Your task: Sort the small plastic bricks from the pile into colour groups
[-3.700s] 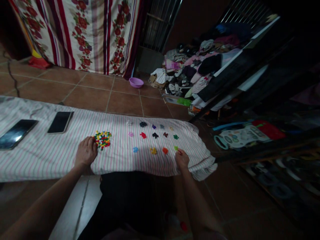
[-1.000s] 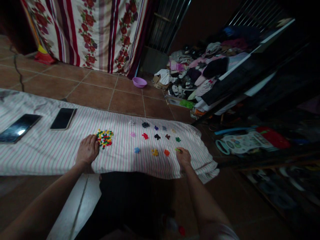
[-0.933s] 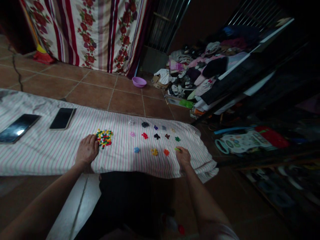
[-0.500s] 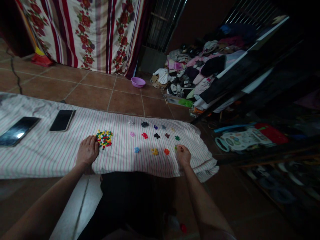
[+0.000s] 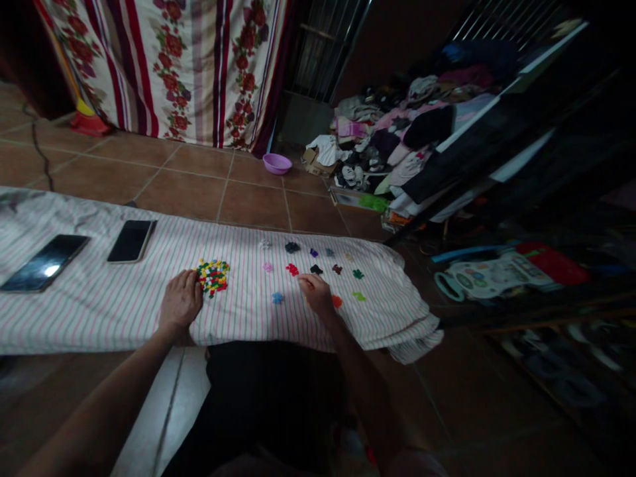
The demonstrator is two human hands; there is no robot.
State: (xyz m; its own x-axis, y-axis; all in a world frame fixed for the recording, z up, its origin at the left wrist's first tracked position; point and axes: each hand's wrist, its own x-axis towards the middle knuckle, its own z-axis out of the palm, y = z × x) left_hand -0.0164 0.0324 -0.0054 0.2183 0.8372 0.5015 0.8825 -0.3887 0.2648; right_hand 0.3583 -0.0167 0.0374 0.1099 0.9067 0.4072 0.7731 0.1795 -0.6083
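Observation:
My left hand (image 5: 182, 298) lies flat on the striped cloth (image 5: 124, 305), its fingertips at the left edge of a mixed pile of small coloured pieces (image 5: 213, 277). My right hand (image 5: 317, 291) is over the sorted clusters with its fingers pressed together; whether something small is between them I cannot make out. Just beyond its fingertips lies the red cluster (image 5: 292, 269). The orange cluster (image 5: 336, 301) shows at its right side, and the yellow one is mostly hidden under it. Light green (image 5: 358, 296) and blue (image 5: 277, 298) clusters lie to either side.
Two phones (image 5: 132, 240) (image 5: 47, 263) rest on the cloth at the left. Further rows of small clusters, including dark grey (image 5: 291, 247) and green (image 5: 358, 273), lie beyond my right hand. On the tiled floor are a purple basin (image 5: 277, 163) and piled clothes (image 5: 392, 132).
My right hand has moved left from the light green cluster to above the yellow one, uncovering the light green pieces. My left hand stays beside the mixed pile. The view has shifted slightly.

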